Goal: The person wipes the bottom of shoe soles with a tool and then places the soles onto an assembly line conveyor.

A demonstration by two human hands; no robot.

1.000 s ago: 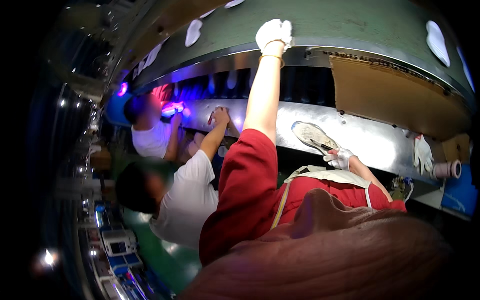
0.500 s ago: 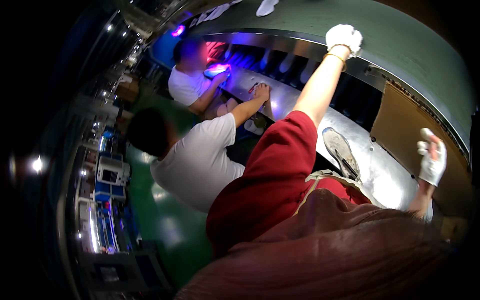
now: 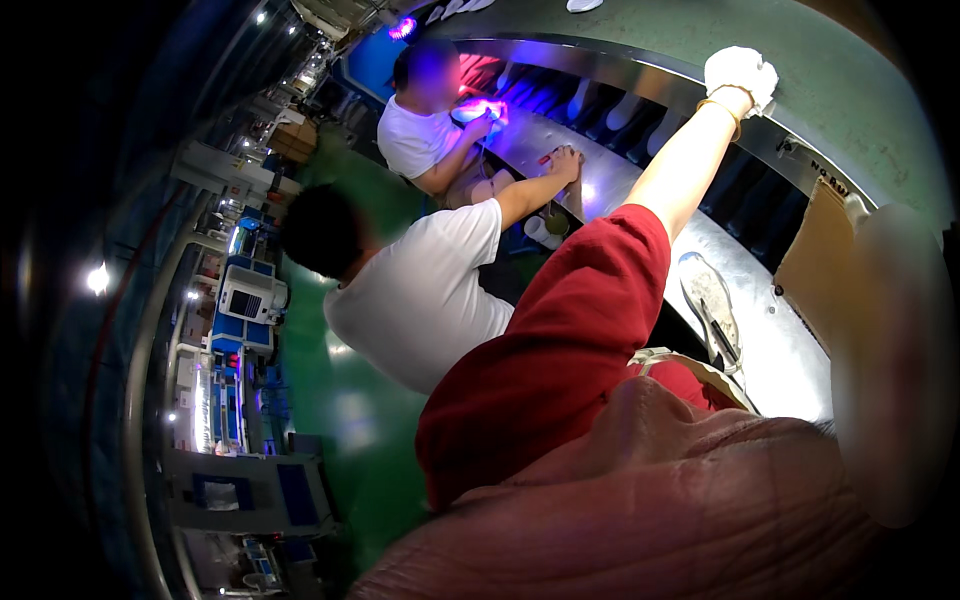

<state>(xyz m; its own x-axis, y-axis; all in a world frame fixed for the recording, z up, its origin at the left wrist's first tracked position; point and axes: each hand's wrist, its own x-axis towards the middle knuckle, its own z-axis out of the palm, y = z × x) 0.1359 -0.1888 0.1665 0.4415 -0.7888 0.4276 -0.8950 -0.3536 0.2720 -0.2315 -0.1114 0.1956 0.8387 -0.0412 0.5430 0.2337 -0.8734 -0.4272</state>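
Nearest the camera, a grey shoe sole (image 3: 712, 305) lies flat on the steel bench (image 3: 790, 360), untouched. The person's left hand (image 3: 741, 76), in a white glove, reaches up w/ red sleeve to the green upper belt (image 3: 850, 90), resting on it; grip can't be told. Right hand is a blur at frame's right edge. Beyond, two co-workers in white tees work under purple light.
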